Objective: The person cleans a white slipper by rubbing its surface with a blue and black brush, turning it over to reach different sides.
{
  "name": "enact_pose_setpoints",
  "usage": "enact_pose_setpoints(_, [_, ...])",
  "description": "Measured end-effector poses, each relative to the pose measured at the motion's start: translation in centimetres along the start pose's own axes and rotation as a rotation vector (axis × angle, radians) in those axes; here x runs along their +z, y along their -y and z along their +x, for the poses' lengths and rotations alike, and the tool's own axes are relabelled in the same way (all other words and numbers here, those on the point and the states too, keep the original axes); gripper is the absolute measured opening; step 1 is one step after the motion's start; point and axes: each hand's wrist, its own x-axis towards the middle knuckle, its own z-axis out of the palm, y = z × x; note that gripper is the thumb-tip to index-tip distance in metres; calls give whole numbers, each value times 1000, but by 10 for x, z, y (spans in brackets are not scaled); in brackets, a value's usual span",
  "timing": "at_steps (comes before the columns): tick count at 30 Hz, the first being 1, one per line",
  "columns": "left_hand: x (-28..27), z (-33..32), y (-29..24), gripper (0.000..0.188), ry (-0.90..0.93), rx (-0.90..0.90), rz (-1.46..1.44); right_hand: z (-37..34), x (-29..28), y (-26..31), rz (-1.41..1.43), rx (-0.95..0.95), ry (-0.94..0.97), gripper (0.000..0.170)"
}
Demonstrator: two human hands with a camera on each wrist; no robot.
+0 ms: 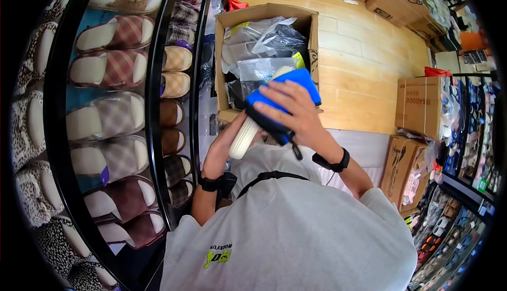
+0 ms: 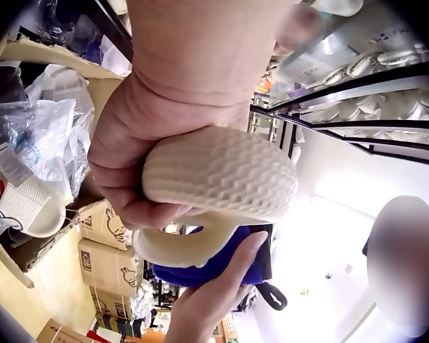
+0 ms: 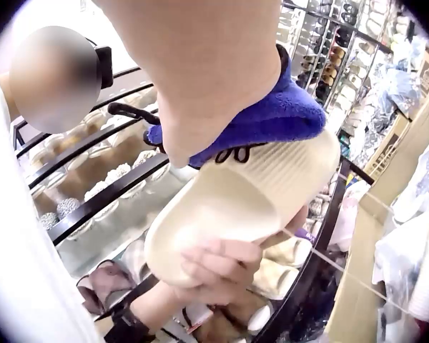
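A cream slide slipper [image 1: 244, 139] with a ribbed footbed is held up in front of the body, above the box. My left hand [image 3: 222, 268] grips it by the heel end, fingers wrapped round the side; the textured sole [image 2: 218, 175] faces the left wrist camera. Over the slipper's strap end, my right hand [image 1: 296, 111] holds a plush blue cloth [image 1: 302, 79] with black edging and a black loop [image 2: 273, 295]. In the right wrist view the blue cloth [image 3: 293, 114] lies against the slipper, covering part of its strap. Dark looped lettering shows beside the cloth.
An open cardboard box [image 1: 311, 32] with plastic-bagged slippers stands just ahead. On the left, a black rack [image 1: 153, 80] carries rows of plaid and leopard slippers. More cartons [image 1: 417, 101] line the wooden floor [image 1: 348, 69] at the back and right, beside shelves of footwear.
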Motion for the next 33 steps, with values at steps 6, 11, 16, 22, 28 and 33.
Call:
enact_pose_setpoints(6, [-10,-28,15,70,88,239,72,-3,4,11,-23,-218,138,79])
enact_pose_setpoints(11, [19,-19,-20,70,262,-111,-125,0,-4,-5,-65,7,-40,71])
enact_pose_setpoints(16, [6,-8,5,55,-59,117,-140,-10,-2,14,-30,-80,-5,70])
enact_pose_setpoints(22, [37,-20,-12,58,-39,193,-117,-15,-10,7,-82,-149,137,77])
enact_pose_setpoints(28, [-8,14,1,55,401,20,-313,-9,-11,14,-71,4,-48,68])
enact_pose_setpoints(33, [10,-19,17,50,213,461,70,-19,-10,14,-95,-179,53,67])
